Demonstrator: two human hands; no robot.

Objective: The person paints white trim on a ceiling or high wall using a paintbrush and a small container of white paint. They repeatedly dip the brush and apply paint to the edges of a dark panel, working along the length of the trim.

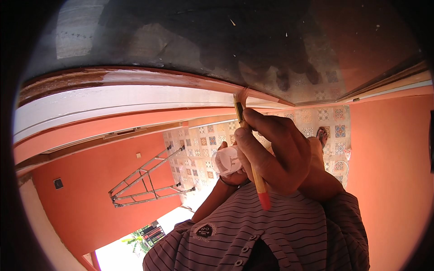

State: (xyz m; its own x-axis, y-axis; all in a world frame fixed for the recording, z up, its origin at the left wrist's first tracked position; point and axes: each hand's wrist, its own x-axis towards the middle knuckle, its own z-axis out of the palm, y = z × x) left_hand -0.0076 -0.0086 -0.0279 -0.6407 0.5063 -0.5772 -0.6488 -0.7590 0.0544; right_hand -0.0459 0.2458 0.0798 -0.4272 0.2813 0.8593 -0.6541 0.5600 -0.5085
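My right hand point(282, 151) pinches a paintbrush point(259, 180) with a pale wooden handle and a red end. Its bristles touch the narrow reddish-brown wooden trim point(181, 80) along the dark, shiny pane point(181, 36). Lower and to the left, my left hand point(236, 179) is wrapped around a white plastic cup point(224, 161), partly hidden behind my right hand. Pinkish-white smears show inside the cup. Part of the trim at left looks streaked and whitish, other parts darker brown.
A stepladder point(147, 174) stands on the patterned tile floor point(203, 140) by an orange wall point(90, 207). Another orange wall point(389, 171) rises at right. A pale frame surface point(113, 100) runs beside the trim. A bare foot in a sandal point(322, 136) shows at right.
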